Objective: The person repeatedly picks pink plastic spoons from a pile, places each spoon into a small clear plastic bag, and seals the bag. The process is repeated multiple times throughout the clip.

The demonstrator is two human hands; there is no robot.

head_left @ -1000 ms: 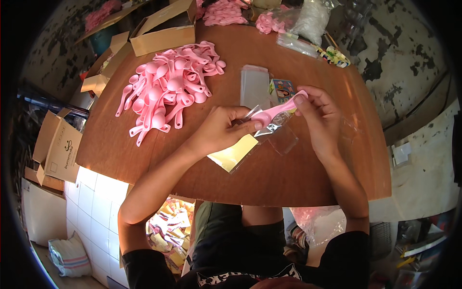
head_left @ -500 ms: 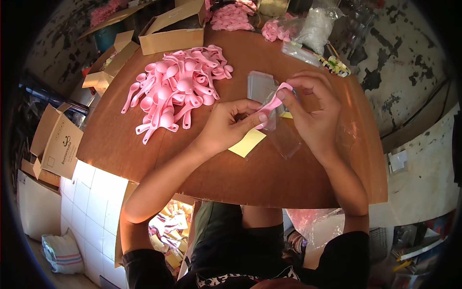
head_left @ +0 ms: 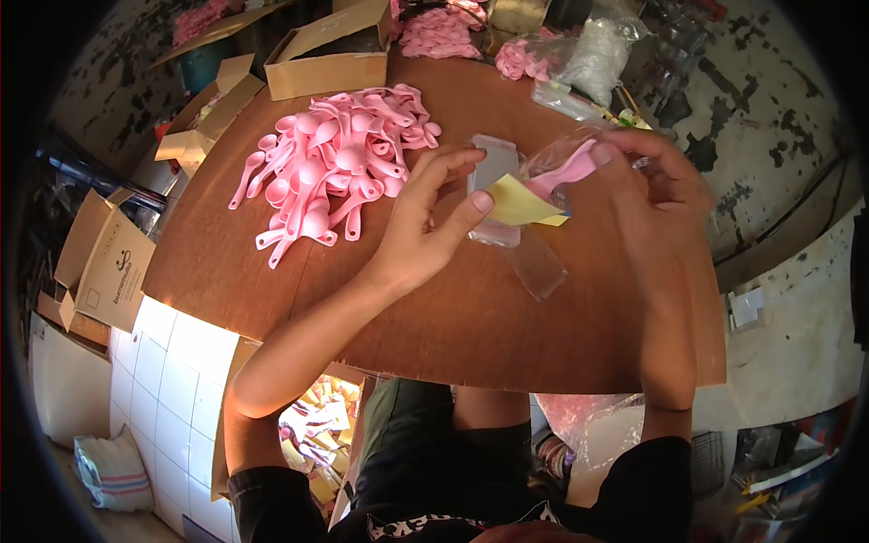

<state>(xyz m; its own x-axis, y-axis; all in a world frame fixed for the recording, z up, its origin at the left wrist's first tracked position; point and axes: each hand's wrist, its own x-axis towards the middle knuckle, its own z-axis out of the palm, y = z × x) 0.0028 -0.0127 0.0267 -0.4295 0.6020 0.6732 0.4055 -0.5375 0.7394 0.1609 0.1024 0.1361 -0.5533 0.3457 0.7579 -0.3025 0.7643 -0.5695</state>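
My right hand (head_left: 656, 185) pinches one end of a pink plastic spoon (head_left: 566, 170) between thumb and fingers. Clear plastic film (head_left: 550, 156) shows around the spoon, and I cannot tell whether the spoon lies inside it. A yellow paper card (head_left: 520, 203) is raised beside the spoon, one edge at the thumb of my left hand (head_left: 425, 217). That thumb is closed on the card's edge, while the index finger stands away from it. Behind the card lies a stack of clear plastic sleeves (head_left: 494, 154), with a loose clear sleeve (head_left: 536, 266) nearer me.
A heap of pink spoons (head_left: 339, 163) covers the table's left part. An open cardboard box (head_left: 328, 72) stands behind it. Bagged white material (head_left: 597, 54) and more pink pieces (head_left: 439, 34) sit at the far edge. Below the table's front edge is a box of packed pieces (head_left: 321, 434).
The yellow card has come up off the table to my left thumb. My left hand has let go of the spoon, and my right hand has moved right with it.
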